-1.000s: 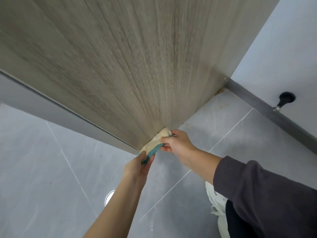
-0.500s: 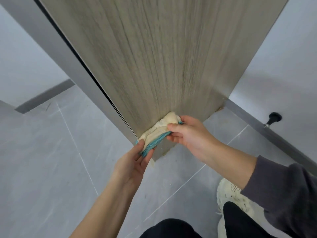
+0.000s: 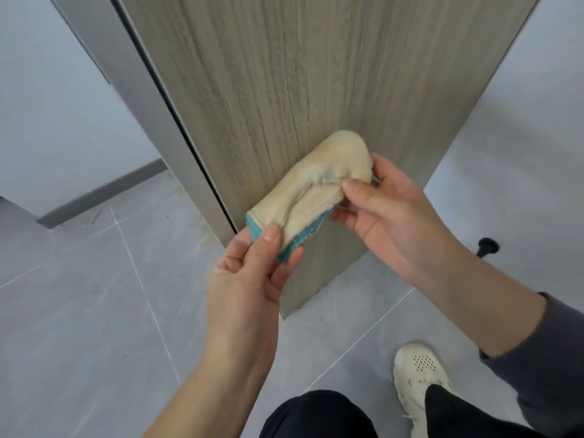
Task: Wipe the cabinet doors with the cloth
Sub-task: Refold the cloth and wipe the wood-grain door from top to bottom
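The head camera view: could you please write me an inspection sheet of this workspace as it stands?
Surface: wood-grain cabinet door, closed beside a grey frame.
Job's things: cream cloth with teal backing, folded, held in front of the door's lower part.
Clutter: debris and streaks on the grey tiled floor near the frame's base.
Hands: left hand pinches the cloth's lower end; right hand pinches its upper end.
Cables: nothing seen.
Surroundings: white walls, black doorstop, white shoe.
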`<state>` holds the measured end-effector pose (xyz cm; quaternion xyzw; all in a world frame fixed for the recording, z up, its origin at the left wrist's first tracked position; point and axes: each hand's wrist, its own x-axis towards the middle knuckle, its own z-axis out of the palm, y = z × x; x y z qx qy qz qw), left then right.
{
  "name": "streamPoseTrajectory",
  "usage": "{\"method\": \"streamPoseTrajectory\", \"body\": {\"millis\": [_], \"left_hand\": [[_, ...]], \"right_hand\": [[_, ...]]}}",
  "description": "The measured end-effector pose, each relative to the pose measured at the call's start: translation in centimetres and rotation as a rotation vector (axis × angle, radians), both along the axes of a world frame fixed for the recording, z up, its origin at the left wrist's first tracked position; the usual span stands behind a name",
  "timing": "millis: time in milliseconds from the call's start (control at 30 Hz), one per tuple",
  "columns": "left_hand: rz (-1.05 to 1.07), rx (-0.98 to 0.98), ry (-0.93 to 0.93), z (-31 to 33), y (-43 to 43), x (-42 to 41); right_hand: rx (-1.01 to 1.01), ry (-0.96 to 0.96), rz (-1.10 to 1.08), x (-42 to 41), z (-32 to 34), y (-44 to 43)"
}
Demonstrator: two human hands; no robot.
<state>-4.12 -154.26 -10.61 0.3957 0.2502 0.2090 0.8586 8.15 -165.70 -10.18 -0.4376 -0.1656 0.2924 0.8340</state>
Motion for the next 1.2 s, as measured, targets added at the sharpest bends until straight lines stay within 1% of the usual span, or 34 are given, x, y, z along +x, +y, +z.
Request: {"method": "streamPoseTrajectory", "body": {"millis": [133, 367, 467, 567, 733, 833, 967, 1200], "left_hand": [[-0.03, 0.004, 0.095, -4.1, -0.5, 0.4], [-0.106, -0.128, 0.406, -16.8, -1.6, 3.3], [-0.131, -0.205, 0.55, -21.9, -1.6, 4.6], [-0.155, -0.28, 0.664, -26.7, -1.4, 6.0], [-0.119, -0.413, 0.82, -32.7, -0.9, 7.2], [-0.07, -0.479, 0.87, -34.7, -1.0, 7.8], [0.026, -0.517, 0.869, -36.1, -0.8, 8.7], [0.083, -0.511, 0.861, -35.6, -1.1, 8.4]], "right_hand": [[-0.118, 0.117, 0.01, 0.2, -4.3, -1.3], [-0.389, 0.422, 0.003, 1.8, -16.8, -3.2], [-0.575, 0.455, 0.015, 2.7, -21.9, -3.1], [-0.758, 0.508, -0.019, 4.0, -27.5, -2.2], [-0.945, 0.58, -0.03, 5.2, -34.4, -0.5], [-1.028, 0.585, -0.051, 5.4, -36.6, 0.5], [-1.08, 0.585, -0.105, 5.9, -37.5, 2.1], [-1.079, 0.54, -0.149, 5.7, -36.6, 2.2]]}}
